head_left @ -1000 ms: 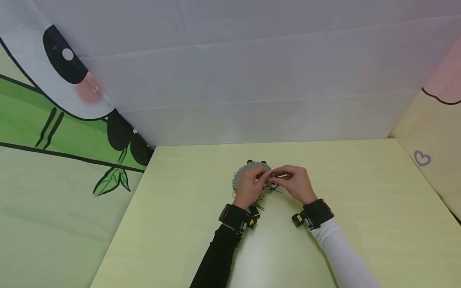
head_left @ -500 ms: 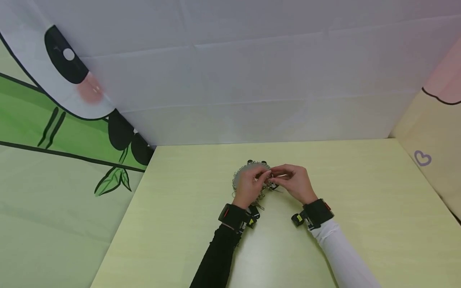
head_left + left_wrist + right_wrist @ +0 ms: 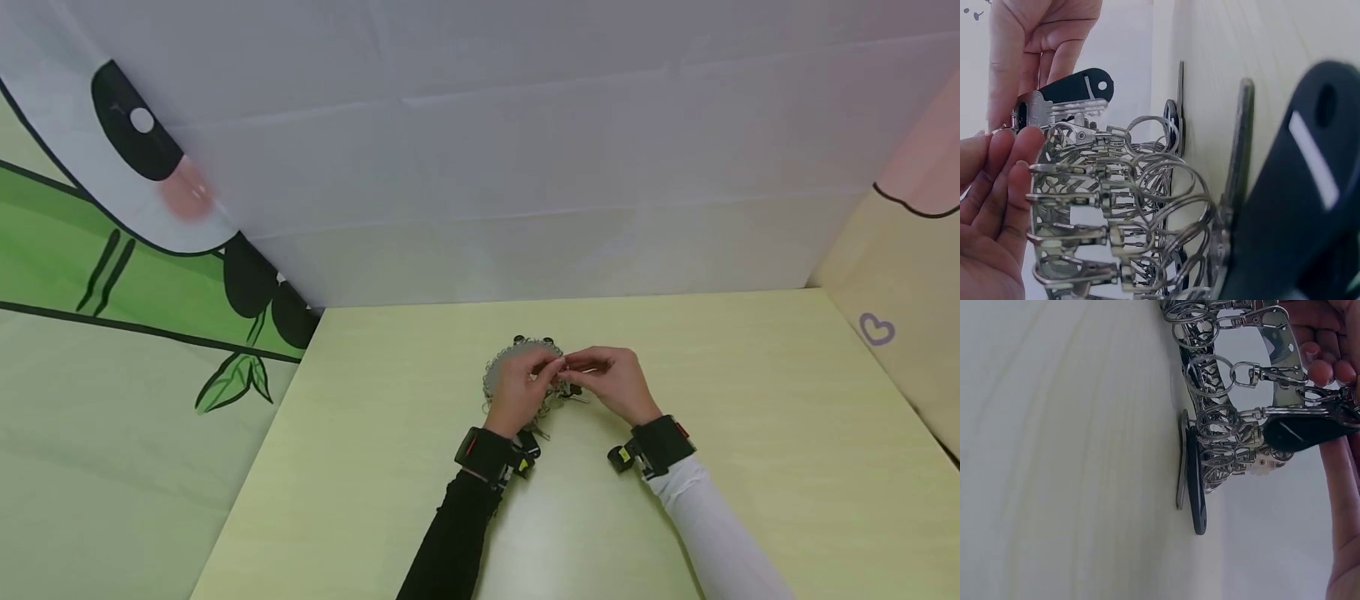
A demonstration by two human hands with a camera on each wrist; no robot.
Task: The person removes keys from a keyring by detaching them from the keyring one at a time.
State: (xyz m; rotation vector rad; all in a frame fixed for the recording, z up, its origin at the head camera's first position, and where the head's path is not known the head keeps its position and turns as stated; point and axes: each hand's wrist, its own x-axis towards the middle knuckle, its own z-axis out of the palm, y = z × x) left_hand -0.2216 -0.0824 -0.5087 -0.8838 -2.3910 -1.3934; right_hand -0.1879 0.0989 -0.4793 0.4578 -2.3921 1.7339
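A round metal disc [image 3: 504,373] lies on the table, its rim lined with several swivel clasps [image 3: 1075,236] that carry split rings [image 3: 1182,209]. At its right side my two hands meet. My left hand [image 3: 517,387] pinches with thumb and fingers at a clasp [image 3: 1329,394] on the rim. Opposite, my right hand [image 3: 618,383] pinches a small ring, with a toothed metal key [image 3: 1079,107] and a black tag [image 3: 1072,87] hanging from it. Fingertips partly hide the join between clasp and ring.
Other keys and black tags hang from the disc, one black tag [image 3: 1304,181] close to the left wrist camera and another black tag [image 3: 1195,481] lower down. The pale table [image 3: 405,375] ends at a printed cloth backdrop [image 3: 480,167].
The fingertips shift only slightly at the ring; both hands stay at the disc's right side. The head view tilts a little.
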